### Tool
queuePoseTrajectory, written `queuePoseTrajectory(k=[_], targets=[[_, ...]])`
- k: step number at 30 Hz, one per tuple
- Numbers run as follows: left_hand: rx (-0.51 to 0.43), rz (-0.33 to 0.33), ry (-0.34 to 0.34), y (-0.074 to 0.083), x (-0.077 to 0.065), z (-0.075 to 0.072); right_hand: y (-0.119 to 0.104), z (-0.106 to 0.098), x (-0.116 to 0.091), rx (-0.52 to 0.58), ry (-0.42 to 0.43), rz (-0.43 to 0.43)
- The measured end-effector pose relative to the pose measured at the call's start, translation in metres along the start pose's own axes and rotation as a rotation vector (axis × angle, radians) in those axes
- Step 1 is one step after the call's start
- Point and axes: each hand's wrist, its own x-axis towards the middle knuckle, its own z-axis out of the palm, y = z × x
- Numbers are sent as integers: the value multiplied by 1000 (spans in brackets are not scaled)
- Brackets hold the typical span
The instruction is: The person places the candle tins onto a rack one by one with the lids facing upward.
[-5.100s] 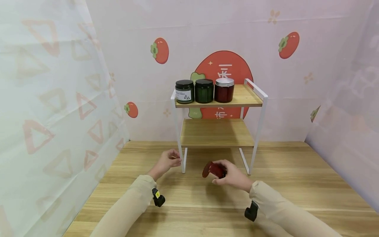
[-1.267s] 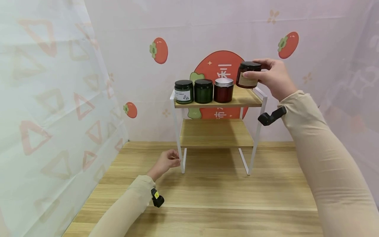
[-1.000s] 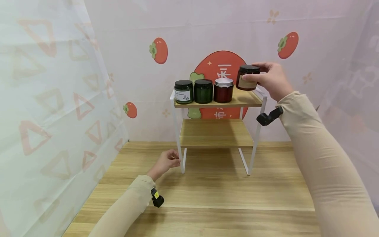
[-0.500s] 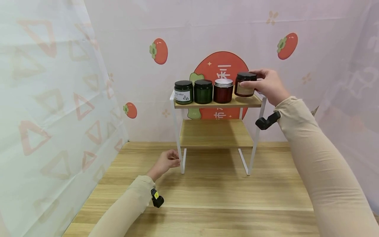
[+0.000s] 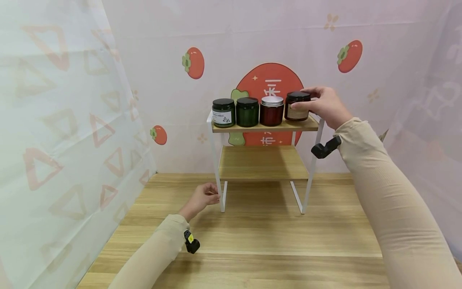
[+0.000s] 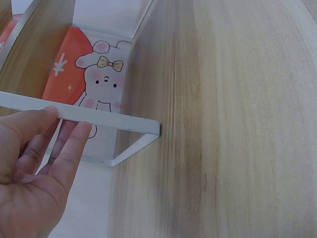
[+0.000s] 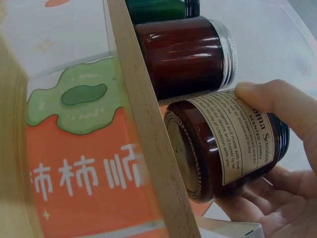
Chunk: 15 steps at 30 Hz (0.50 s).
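Note:
In my right hand [image 5: 326,106] is a dark red scented candle jar [image 5: 297,112] with a black lid and a tan label, at the right end of the rack's top shelf [image 5: 303,124]. The right wrist view shows the jar [image 7: 223,144] slightly tilted, part of its base visible, so full contact with the shelf is unclear. Beside it stands a red jar with a silver lid [image 5: 272,112], then a green jar [image 5: 247,113] and a labelled green jar [image 5: 223,114]. Low down, my left hand [image 5: 201,197] pinches the rack's white front-left leg [image 6: 106,116] between thumb and fingers.
The two-tier rack has a lower wooden shelf [image 5: 263,162] and a white front-right leg [image 5: 309,184], all standing on a wood-grain table [image 5: 274,245]. A printed cloth [image 5: 166,80] hangs behind, and another [image 5: 72,120] is at the left.
The right hand has carried the dark red candle jar up from near the table, then lowered it and shifted it left beside the silver-lidded jar. My left hand stays at the leg.

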Motion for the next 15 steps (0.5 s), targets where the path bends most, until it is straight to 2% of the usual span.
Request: queuePoseTrajectory(k=[15], targets=[[7, 20, 0, 3, -3, 1, -1, 0, 2, -55, -68, 27]])
